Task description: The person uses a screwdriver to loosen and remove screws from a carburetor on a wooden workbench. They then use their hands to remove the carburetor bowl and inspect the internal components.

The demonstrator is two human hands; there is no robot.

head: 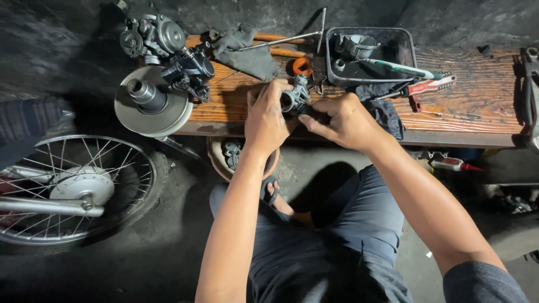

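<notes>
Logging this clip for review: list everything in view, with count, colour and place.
carburettor part: one, grey metal, held at bench edge
bench: one, brown wood, across the top
tray: one, black, on bench, holding metal parts
screwdrivers: two, green and red handled, by tray
rag: one, dark grey, on bench
T-wrench: one, metal, on bench
pulley disc: one, silver, left bench end
wheel: one, spoked, on floor left
left hand: grips the part
right hand: grips the part
</notes>
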